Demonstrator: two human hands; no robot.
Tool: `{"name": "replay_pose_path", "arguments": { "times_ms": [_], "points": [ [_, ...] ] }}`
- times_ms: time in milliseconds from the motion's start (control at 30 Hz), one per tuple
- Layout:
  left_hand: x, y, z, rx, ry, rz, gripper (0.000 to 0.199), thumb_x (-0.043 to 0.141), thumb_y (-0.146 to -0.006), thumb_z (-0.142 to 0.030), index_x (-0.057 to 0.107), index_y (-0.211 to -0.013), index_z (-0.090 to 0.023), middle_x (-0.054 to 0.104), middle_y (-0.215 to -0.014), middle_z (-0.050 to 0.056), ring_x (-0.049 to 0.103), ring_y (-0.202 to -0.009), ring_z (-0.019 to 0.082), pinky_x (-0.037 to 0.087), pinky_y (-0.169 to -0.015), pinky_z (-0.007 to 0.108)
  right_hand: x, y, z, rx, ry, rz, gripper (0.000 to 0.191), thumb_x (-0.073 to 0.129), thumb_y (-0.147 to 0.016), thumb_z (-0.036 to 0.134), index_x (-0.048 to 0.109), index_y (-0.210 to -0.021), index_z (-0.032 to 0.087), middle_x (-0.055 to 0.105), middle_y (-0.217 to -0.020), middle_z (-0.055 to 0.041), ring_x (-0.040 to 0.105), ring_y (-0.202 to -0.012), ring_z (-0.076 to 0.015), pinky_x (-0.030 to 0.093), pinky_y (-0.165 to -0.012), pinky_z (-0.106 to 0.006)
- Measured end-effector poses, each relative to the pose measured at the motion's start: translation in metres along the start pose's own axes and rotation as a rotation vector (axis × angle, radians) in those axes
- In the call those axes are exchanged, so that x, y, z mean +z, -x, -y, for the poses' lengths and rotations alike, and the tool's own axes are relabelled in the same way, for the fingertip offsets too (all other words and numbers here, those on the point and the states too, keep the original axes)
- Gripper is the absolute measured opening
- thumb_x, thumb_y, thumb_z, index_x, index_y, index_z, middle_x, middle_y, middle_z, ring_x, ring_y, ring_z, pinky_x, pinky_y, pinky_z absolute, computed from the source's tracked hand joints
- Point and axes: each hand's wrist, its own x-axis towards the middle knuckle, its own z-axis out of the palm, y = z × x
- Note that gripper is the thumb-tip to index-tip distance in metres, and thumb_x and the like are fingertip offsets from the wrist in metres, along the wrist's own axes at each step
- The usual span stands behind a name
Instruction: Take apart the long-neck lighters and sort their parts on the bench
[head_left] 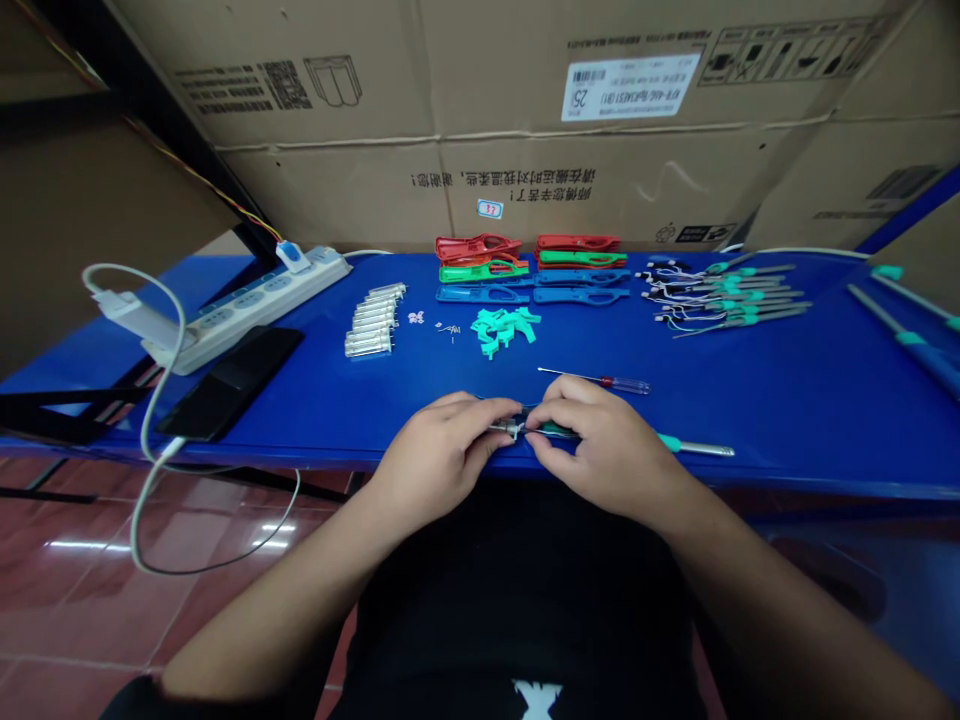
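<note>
My left hand [439, 445] is closed, thumb and fingers pinching a small clear-and-metal lighter fuel tank [507, 427] near the table's front edge. Against its end, my right hand [604, 445] pinches the wired end of a lighter wand, whose teal collar and metal tube [705, 448] stick out to the right. Fingers cover most of the joint between the two parts. Just beyond the hands lies a screwdriver [626, 385] with a clear reddish handle. Further back are teal plastic triggers [504, 330], tiny metal pieces [451, 328] and small pink pieces [416, 318].
Similar fuel tanks [373, 322] stand in a row at left. Red, green and blue lighter shells [581, 297] are stacked behind, with wired wands [750, 295] at right. A power strip [262, 308], black phone [232, 382] and white cable occupy the left. Cardboard [337, 190] walls the back.
</note>
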Motion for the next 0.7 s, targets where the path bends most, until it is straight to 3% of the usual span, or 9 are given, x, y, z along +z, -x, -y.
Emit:
{"name": "replay_pose_path", "arguments": {
  "times_ms": [700],
  "points": [
    [0.0019,0.0010,0.0006,0.000,-0.005,-0.017,0.011,0.063,-0.095,-0.018,0.068,-0.104,-0.018,0.076,-0.099,0.003,0.069,-0.089,0.018,0.057,-0.081,0.033,0.0025,0.0006,-0.0009,-0.016,-0.026,-0.053,0.015,0.063,-0.083,0.010,0.074,-0.079,0.020,0.066,-0.082,-0.0023,0.061,-0.079,-0.0157,0.048,-0.070,-0.029]
  ]
}}
